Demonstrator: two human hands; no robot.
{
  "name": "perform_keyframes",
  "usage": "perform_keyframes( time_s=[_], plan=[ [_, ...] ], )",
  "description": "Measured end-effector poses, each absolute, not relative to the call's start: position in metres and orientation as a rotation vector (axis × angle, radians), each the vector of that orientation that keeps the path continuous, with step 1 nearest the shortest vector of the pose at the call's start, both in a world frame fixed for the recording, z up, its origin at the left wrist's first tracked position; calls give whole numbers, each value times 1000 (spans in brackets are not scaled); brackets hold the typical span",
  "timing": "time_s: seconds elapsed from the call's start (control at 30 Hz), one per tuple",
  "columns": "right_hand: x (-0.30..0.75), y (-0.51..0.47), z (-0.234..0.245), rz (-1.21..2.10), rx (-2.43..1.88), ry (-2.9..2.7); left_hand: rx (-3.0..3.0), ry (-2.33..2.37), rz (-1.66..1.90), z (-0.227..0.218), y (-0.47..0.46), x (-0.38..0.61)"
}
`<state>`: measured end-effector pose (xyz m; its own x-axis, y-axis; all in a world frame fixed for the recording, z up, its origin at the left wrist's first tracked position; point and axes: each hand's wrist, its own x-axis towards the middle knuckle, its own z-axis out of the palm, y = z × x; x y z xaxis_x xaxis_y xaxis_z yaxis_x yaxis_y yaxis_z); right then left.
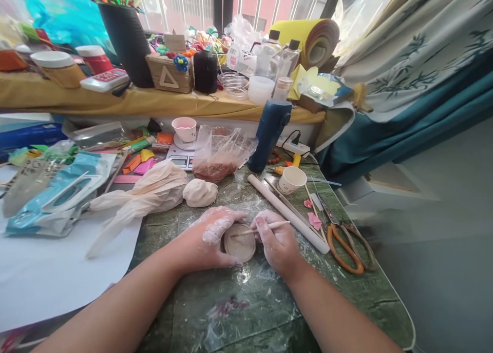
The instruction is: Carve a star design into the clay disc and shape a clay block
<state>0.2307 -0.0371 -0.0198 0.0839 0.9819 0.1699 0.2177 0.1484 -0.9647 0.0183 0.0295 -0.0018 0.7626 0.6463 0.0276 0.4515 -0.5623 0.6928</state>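
Note:
White powder or clay coats both hands. My left hand [212, 236] curls its thumb and fingers around the edge of a round, pale clay disc [242, 248] with a raised rim, which rests on the green tabletop. Between the thumb and fingers of my right hand [280, 246] is a thin, pale modelling tool [280, 223]. Its narrow end points left and lies over the top of the disc; whether it presses into the clay I cannot tell. Just beyond my left hand sits a lump of white clay [200, 193].
A white rolling pin [288, 214], a paper cup [292, 180] and orange-handled scissors [348, 248] lie to the right. Behind stand a dark blue bottle [268, 137], a bag of brown material [215, 160] and a scale [181, 159]. White paper [69, 276] covers the left side.

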Motion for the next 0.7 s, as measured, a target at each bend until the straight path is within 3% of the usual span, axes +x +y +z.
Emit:
perform_keyframes(
  time_s=[0.13, 0.7],
  plan=[
    [229, -36, -15, 788, -1271, -1353, 2277, 793, 377, -4, 31, 19],
    [234, -37, -20, 950, -1184, -1191, 2283, 782, 343, -5, 31, 17]
  ],
)
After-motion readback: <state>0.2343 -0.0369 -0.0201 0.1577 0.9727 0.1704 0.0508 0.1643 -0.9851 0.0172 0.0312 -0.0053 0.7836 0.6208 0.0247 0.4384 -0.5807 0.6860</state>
